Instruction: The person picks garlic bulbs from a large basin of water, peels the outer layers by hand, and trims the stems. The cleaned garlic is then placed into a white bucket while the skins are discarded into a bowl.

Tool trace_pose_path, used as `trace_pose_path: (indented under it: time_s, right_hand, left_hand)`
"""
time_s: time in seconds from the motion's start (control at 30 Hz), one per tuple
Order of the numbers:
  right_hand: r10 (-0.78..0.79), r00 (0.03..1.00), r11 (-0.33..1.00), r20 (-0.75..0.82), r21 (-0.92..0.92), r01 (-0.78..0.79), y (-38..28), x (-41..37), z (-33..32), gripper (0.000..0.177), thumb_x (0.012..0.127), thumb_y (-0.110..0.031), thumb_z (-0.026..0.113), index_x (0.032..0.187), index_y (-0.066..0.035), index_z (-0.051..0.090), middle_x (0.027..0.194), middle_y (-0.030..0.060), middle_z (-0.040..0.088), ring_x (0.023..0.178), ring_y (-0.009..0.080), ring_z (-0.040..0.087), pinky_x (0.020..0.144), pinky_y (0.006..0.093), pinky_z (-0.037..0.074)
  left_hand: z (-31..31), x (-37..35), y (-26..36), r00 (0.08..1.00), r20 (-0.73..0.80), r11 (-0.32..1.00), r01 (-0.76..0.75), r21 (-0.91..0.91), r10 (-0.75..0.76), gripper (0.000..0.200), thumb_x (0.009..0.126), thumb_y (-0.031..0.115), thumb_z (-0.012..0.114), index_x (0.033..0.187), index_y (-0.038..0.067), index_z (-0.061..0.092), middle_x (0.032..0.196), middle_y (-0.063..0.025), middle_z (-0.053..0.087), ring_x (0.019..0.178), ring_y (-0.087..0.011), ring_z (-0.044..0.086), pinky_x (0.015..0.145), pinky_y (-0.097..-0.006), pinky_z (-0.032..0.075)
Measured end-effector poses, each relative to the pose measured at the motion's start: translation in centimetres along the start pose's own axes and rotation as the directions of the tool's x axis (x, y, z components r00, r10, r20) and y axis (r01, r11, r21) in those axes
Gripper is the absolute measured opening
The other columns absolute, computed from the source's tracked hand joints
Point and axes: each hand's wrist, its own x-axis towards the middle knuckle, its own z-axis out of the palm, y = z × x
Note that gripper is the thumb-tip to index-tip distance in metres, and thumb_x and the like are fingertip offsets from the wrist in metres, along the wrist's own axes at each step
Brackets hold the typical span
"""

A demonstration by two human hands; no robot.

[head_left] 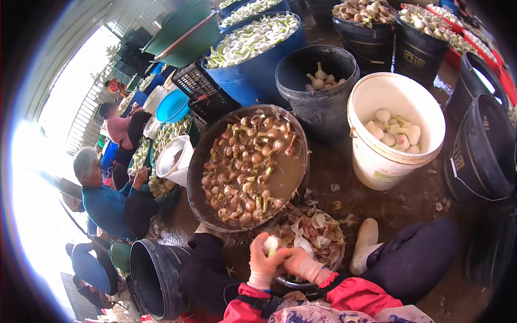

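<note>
A peeled white garlic bulb (272,244) with a short green stem sits in my left hand (259,265), whose fingers wrap round it. My right hand (301,264) is closed, its fingertips pressed against the stem side of the bulb; whether they also hold something small is hidden. Both wrists show striped cuffs and red sleeves. Just beyond the hands, a basin of garlic skins (327,237) stands between my legs. Past it, a wide dark tub (195,185) contains unpeeled garlic bulbs (245,167) in brown water.
A white bucket (371,169) with several peeled bulbs stands ahead right, beside a black bucket (318,107) also holding bulbs. A blue tub (242,81) of garlic is behind. Black buckets (476,156) line the right. A person in teal (110,207) sits left, near a tipped black bucket (148,274).
</note>
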Motion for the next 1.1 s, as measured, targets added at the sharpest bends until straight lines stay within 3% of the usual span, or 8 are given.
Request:
trace_pose_path:
  time_s: [0.17,0.37,0.57,0.63,0.83,0.9,0.97,1.1]
  right_hand:
    - [-0.14,0.985,0.989,-0.097,-0.062,0.134,1.2,0.3,-1.2,0.028,0.075,-0.004,0.056,0.099,-0.009,0.069,0.087,0.0142,0.068,0.079,0.0188,0.064,0.071,0.0309,0.049]
    - [-0.119,0.869,0.97,-0.48,0.128,0.204,3.8,1.6,-4.7,0.022,0.075,-0.004,0.055,0.091,-0.007,0.07,0.078,0.0128,0.068,0.071,0.0198,0.063,0.067,0.0302,0.049]
    - [0.049,0.923,0.975,-0.383,-0.183,-0.128,2.9,0.8,-5.2,0.03,0.074,0.001,0.051,0.094,-0.01,0.07,0.08,0.0159,0.066,0.07,0.0282,0.061,0.068,0.0327,0.049]
    - [-0.206,0.836,0.978,-0.509,-0.118,0.17,4.9,1.4,-4.9,0.031,0.073,0.002,0.051,0.096,-0.008,0.07,0.082,0.0135,0.067,0.071,0.0227,0.062,0.067,0.03,0.048]
    - [-0.053,0.809,0.72,-0.586,0.539,0.437,-0.5,-1.2,-5.5,0.018,0.08,0.005,0.059,0.095,-0.001,0.067,0.088,0.0057,0.066,0.08,0.0134,0.063,0.07,0.0239,0.051]
    - [-0.088,0.922,0.858,-0.377,0.441,0.262,0.6,-1.1,-5.6,0.02,0.08,0.004,0.059,0.097,-0.003,0.068,0.091,0.0069,0.067,0.081,0.0151,0.064,0.073,0.0247,0.051]
    - [-0.278,0.935,0.922,-0.22,-0.335,0.195,2.1,-0.3,-4.4,0.032,0.075,-0.002,0.056,0.104,-0.007,0.068,0.096,0.0135,0.069,0.092,0.0261,0.066,0.082,0.031,0.052]
    - [-0.081,0.992,0.845,0.101,-0.52,0.122,4.3,0.5,-1.5,0.053,0.073,-0.014,0.055,0.126,-0.015,0.055,0.131,0.0179,0.049,0.124,0.0315,0.045,0.103,0.0348,0.037]
  left_hand:
    - [-1.9,1.5,2.0,0.96,0.147,0.562,0.261,-0.785,-0.24,0.048,0.081,0.025,0.07,0.118,-0.001,0.054,0.106,-0.0138,0.061,0.093,-0.0255,0.061,0.084,-0.0414,0.05]
    - [-4.9,-0.7,3.6,0.876,0.469,0.291,0.48,-0.827,-0.112,0.045,0.082,0.032,0.065,0.115,0.003,0.057,0.115,-0.019,0.058,0.094,-0.0372,0.061,0.075,-0.0471,0.054]
    - [-6.0,-2.0,1.4,0.909,0.233,0.141,0.296,-0.945,-0.345,0.032,0.086,0.035,0.061,0.098,0.005,0.063,0.102,-0.0167,0.065,0.089,-0.0339,0.063,0.07,-0.0434,0.056]
    - [-6.5,-1.9,0.2,0.921,0.172,0.039,0.198,-0.979,-0.349,0.031,0.088,0.036,0.059,0.094,0.007,0.064,0.098,-0.0131,0.066,0.09,-0.0321,0.063,0.073,-0.046,0.055]
    - [-6.5,-0.9,-0.3,0.917,0.034,0.02,0.045,-0.999,-0.398,0.03,0.082,0.035,0.058,0.094,0.008,0.064,0.093,-0.0115,0.067,0.092,-0.0325,0.063,0.073,-0.0455,0.054]
    - [-6.3,-0.2,0.1,0.873,0.086,-0.007,0.095,-0.995,-0.479,0.034,0.084,0.04,0.057,0.094,0.008,0.063,0.091,-0.0119,0.066,0.086,-0.033,0.063,0.069,-0.0442,0.054]
    - [-5.4,0.4,1.2,0.857,0.161,-0.002,0.183,-0.983,-0.489,0.035,0.086,0.042,0.057,0.094,0.008,0.062,0.091,-0.0126,0.065,0.084,-0.0333,0.063,0.067,-0.0433,0.055]
    - [-2.4,4.4,2.0,0.82,0.318,0.135,0.425,-0.895,-0.476,0.037,0.089,0.045,0.055,0.097,0.009,0.06,0.092,-0.0155,0.064,0.082,-0.0351,0.062,0.064,-0.0414,0.055]
